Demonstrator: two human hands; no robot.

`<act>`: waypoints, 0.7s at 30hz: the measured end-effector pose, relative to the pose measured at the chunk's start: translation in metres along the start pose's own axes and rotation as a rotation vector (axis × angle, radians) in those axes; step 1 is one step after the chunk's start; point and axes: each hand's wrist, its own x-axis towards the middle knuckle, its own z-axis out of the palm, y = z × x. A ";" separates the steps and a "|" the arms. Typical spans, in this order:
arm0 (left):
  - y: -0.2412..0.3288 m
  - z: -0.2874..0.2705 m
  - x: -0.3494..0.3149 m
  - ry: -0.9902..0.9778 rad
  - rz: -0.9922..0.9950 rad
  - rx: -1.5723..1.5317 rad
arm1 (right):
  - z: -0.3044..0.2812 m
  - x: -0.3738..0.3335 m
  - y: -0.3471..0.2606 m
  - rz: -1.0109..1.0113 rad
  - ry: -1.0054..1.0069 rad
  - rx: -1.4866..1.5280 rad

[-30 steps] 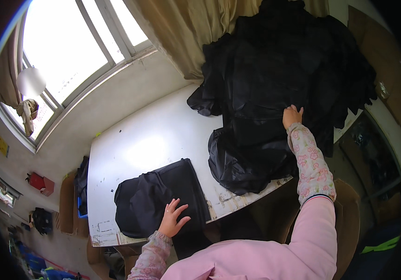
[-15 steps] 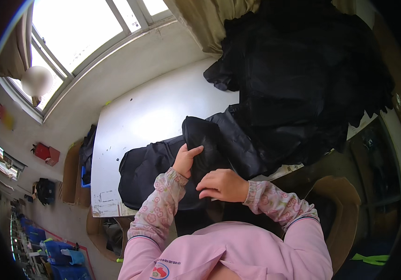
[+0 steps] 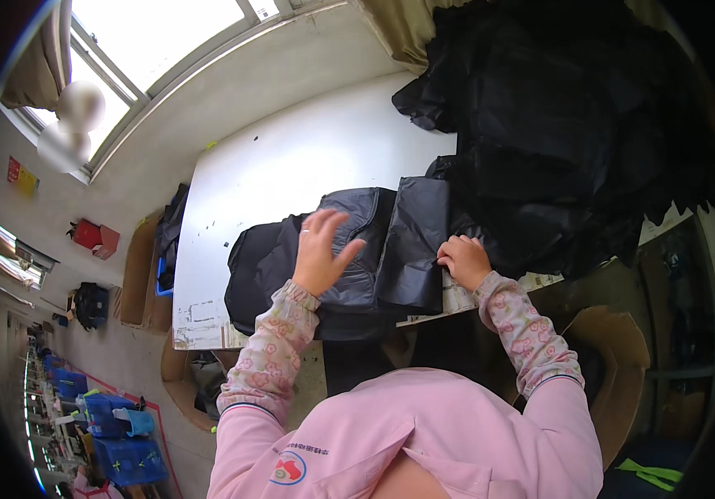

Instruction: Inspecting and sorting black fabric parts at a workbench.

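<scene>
Black fabric pieces [image 3: 349, 287] lie across the near side of a white table [image 3: 249, 179], a smooth, slightly shiny panel [image 3: 414, 241] uppermost at their right end. My left hand [image 3: 322, 252] is over the pieces, fingers spread, with nothing in its grasp; whether it touches the cloth I cannot tell. At the right edge of the shiny panel, my right hand [image 3: 464, 259] has its fingers curled and pinched on the fabric. Just beyond that hand, a big heap of black fabric [image 3: 565, 141] covers the table's right part.
Cardboard boxes stand on the floor by the table, one at right [image 3: 611, 374] and one at left [image 3: 143, 274]. A window [image 3: 158, 41] and a curtain [image 3: 395, 33] are along the wall behind. Blue bins [image 3: 129, 457] sit farther off at lower left.
The shiny panel now lies flatter and farther right. My right hand has moved right onto its edge; my left hand has let go of the folded cloth and spread its fingers.
</scene>
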 end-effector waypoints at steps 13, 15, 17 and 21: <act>0.057 0.005 -0.004 -0.349 -0.398 -1.159 | -0.058 0.051 -0.096 -0.053 0.398 1.310; 0.077 -0.025 0.019 -0.136 -0.288 -1.551 | -0.073 0.052 -0.122 -0.131 0.297 1.214; 0.080 -0.052 0.037 -0.122 -0.297 -1.699 | -0.088 0.048 -0.128 -0.172 0.182 1.036; 0.072 -0.070 0.053 -0.148 -0.349 -1.714 | -0.097 0.045 -0.134 -0.417 0.344 0.527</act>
